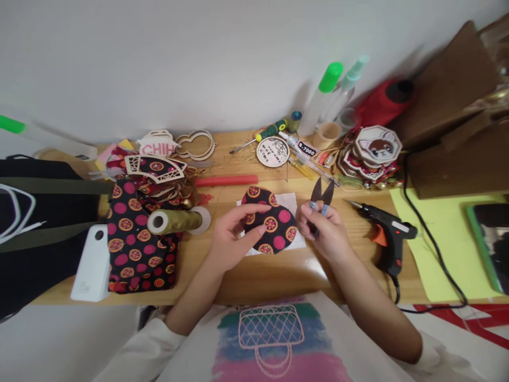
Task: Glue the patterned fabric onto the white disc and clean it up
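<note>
My left hand (234, 231) is closed on the edge of a cut piece of dark fabric (270, 224) printed with pink and orange round motifs. The thumb lies on top of the fabric and the fingers reach over its left side. Under it, a white sheet (289, 200) rests on the table. Just right of the fabric, my right hand (324, 228) grips a small pair of scissors (323, 192) with blue handles. Their dark blades point away from me and stand apart in a V.
A black glue gun (392, 236) lies at the right, its cord crossing yellow paper (421, 254). Left stand a spool of olive ribbon (178, 221) and folded patterned fabric (137, 244). Behind are a red stick (226, 180), a glue tube (304, 146) and bottles (318, 106).
</note>
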A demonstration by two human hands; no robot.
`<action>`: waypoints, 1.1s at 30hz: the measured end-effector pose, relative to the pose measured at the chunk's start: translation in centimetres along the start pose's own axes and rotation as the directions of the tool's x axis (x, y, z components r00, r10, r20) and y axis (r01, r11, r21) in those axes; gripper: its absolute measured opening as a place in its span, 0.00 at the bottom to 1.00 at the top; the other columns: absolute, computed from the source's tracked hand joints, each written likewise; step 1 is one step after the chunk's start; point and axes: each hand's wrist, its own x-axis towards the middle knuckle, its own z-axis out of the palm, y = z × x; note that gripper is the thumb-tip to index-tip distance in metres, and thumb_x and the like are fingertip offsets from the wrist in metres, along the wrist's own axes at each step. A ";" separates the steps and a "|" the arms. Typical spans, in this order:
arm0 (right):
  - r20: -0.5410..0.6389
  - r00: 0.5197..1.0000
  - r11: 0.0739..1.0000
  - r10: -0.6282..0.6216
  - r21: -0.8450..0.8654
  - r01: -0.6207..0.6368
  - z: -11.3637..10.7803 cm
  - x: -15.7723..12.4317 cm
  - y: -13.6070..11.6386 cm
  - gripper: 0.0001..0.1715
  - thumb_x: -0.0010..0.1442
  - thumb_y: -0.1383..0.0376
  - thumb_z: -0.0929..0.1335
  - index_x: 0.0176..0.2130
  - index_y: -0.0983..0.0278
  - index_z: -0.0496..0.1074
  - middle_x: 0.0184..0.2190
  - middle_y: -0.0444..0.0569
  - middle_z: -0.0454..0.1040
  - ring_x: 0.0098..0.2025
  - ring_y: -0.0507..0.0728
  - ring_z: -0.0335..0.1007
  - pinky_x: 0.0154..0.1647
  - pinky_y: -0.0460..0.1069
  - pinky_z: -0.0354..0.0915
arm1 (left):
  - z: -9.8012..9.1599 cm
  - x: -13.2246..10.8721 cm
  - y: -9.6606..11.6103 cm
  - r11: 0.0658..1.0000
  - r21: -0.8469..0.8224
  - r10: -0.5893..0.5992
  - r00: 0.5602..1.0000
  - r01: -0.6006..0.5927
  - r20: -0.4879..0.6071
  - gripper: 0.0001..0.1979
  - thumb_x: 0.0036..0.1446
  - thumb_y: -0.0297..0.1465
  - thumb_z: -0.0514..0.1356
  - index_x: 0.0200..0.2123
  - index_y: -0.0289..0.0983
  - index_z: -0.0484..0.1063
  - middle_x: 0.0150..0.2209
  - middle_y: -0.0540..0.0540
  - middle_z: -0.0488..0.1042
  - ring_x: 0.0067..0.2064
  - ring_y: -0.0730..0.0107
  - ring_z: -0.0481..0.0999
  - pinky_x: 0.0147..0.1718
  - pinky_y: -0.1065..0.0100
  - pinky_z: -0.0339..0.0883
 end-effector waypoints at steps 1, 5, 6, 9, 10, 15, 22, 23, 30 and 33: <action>-0.001 1.000 1.000 -0.002 -0.007 0.002 0.0 0.0 0.1 0.24 0.52 0.53 0.71 0.18 0.65 0.63 0.13 0.39 0.57 0.15 0.45 0.49 0.15 0.44 0.40 | 0.0 0.1 0.0 1.000 -0.005 0.008 1.000 -0.008 0.001 0.11 0.48 0.27 0.65 0.39 0.39 0.77 0.39 0.48 0.80 0.38 0.68 0.78 0.36 0.71 0.73; -0.010 1.000 0.999 -0.015 -0.040 0.014 -0.3 0.2 0.4 0.22 0.54 0.50 0.69 0.21 0.65 0.69 0.12 0.39 0.57 0.15 0.45 0.49 0.15 0.44 0.40 | 0.1 0.2 -0.3 0.998 0.013 0.057 0.998 -0.057 0.014 0.12 0.48 0.26 0.64 0.39 0.39 0.77 0.38 0.48 0.81 0.36 0.70 0.79 0.34 0.72 0.73; -0.010 1.000 0.999 -0.017 -0.048 0.016 -0.3 0.2 0.5 0.22 0.54 0.50 0.69 0.22 0.65 0.69 0.12 0.39 0.57 0.15 0.45 0.48 0.15 0.44 0.40 | 0.1 0.1 -0.4 0.998 0.028 0.062 0.998 -0.062 0.021 0.12 0.49 0.26 0.64 0.40 0.39 0.77 0.38 0.48 0.81 0.36 0.70 0.79 0.34 0.72 0.73; -0.003 1.000 0.997 -0.026 -0.075 0.026 -0.4 0.1 0.8 0.21 0.54 0.50 0.69 0.23 0.64 0.70 0.13 0.39 0.57 0.16 0.46 0.48 0.16 0.45 0.41 | 0.0 -0.1 -0.6 0.995 0.060 0.074 0.996 -0.078 0.057 0.13 0.51 0.25 0.62 0.42 0.40 0.77 0.39 0.48 0.81 0.38 0.71 0.79 0.36 0.73 0.74; 0.000 1.000 0.996 -0.031 -0.085 0.031 -0.4 0.1 0.8 0.21 0.54 0.50 0.69 0.22 0.64 0.69 0.13 0.39 0.56 0.16 0.46 0.47 0.16 0.45 0.41 | 0.0 -0.2 -0.7 0.994 0.066 0.080 0.994 -0.084 0.069 0.13 0.52 0.25 0.62 0.42 0.40 0.77 0.40 0.48 0.80 0.39 0.71 0.79 0.38 0.73 0.73; 0.026 0.999 0.989 -0.036 -0.142 0.039 -0.3 0.0 0.7 0.25 0.54 0.51 0.70 0.17 0.65 0.63 0.13 0.38 0.55 0.16 0.45 0.44 0.17 0.45 0.42 | 0.0 -0.4 -0.7 0.984 0.112 0.126 0.987 -0.137 0.097 0.15 0.53 0.24 0.61 0.45 0.41 0.76 0.44 0.48 0.79 0.44 0.69 0.78 0.44 0.71 0.72; 0.020 0.999 0.975 -0.032 -0.219 0.035 -0.2 -0.1 0.5 0.19 0.52 0.53 0.71 0.22 0.65 0.69 0.14 0.38 0.57 0.17 0.45 0.45 0.18 0.44 0.45 | 0.1 -0.2 -0.6 0.968 0.145 0.188 0.975 -0.205 0.122 0.15 0.54 0.24 0.61 0.45 0.41 0.75 0.44 0.48 0.79 0.43 0.70 0.79 0.44 0.70 0.73; 0.016 0.999 0.973 -0.033 -0.227 0.036 -0.2 -0.1 0.4 0.18 0.52 0.53 0.71 0.23 0.65 0.70 0.14 0.38 0.57 0.17 0.45 0.45 0.18 0.44 0.46 | 0.1 -0.2 -0.6 0.966 0.150 0.192 0.973 -0.210 0.126 0.14 0.54 0.24 0.61 0.45 0.41 0.75 0.43 0.48 0.79 0.43 0.70 0.79 0.44 0.70 0.73; -0.013 0.999 0.969 -0.045 -0.244 0.041 -0.2 -0.2 0.5 0.15 0.50 0.56 0.72 0.22 0.64 0.71 0.16 0.40 0.62 0.19 0.47 0.52 0.20 0.44 0.51 | 0.4 -0.2 -0.5 0.970 0.190 0.143 0.988 -0.153 0.062 0.15 0.56 0.29 0.60 0.48 0.41 0.74 0.41 0.47 0.79 0.39 0.71 0.78 0.37 0.73 0.73; -0.053 0.997 0.973 -0.051 -0.226 0.038 -0.5 -0.1 0.8 0.16 0.50 0.55 0.71 0.22 0.64 0.71 0.17 0.41 0.64 0.20 0.47 0.54 0.20 0.44 0.51 | 0.3 0.2 -0.5 0.983 0.174 0.091 0.983 -0.062 -0.163 0.14 0.58 0.32 0.58 0.47 0.39 0.73 0.26 0.51 0.77 0.27 0.76 0.75 0.28 0.76 0.70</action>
